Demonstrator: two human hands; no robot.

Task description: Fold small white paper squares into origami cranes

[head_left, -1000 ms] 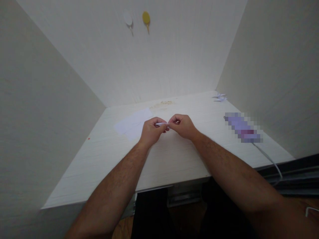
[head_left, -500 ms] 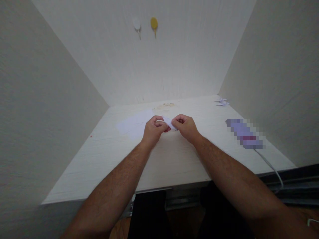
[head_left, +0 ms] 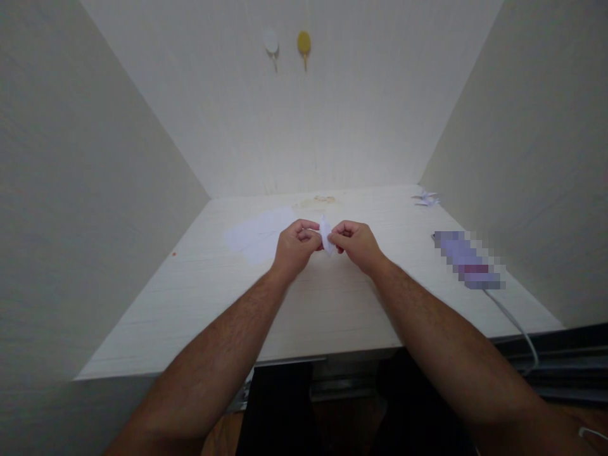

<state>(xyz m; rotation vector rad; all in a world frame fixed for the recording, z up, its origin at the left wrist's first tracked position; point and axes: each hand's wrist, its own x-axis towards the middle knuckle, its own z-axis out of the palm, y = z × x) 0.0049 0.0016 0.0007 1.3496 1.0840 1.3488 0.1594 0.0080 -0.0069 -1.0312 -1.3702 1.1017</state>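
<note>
Desk: pale board, faint streaky grain, beneath fingers. Wall: similar pale, streaked finish, beyond fingers. White hook & yellow hook: oval heads, thin stems, on wall well above fingers. Stain: brownish, patchy, on desk beyond fingers. Sheets: white, thin, flat, L of fingers. Spiky bits: white, pointed, far R of fingers, nr desk corner. Lilac item: oblong, detail pixelated; R of fingers, w/ pale cable.

Paper: white, small, folded, narrow, pointed top & bottom; approx. upright betw. the two sets of fingers, above desk.

L hand: fingers curled, thumb tip at paper's L edge; whether clamped, can't tell. R hand: thumb & fingers pinched on paper's R side. Forearms angled inward.
</note>
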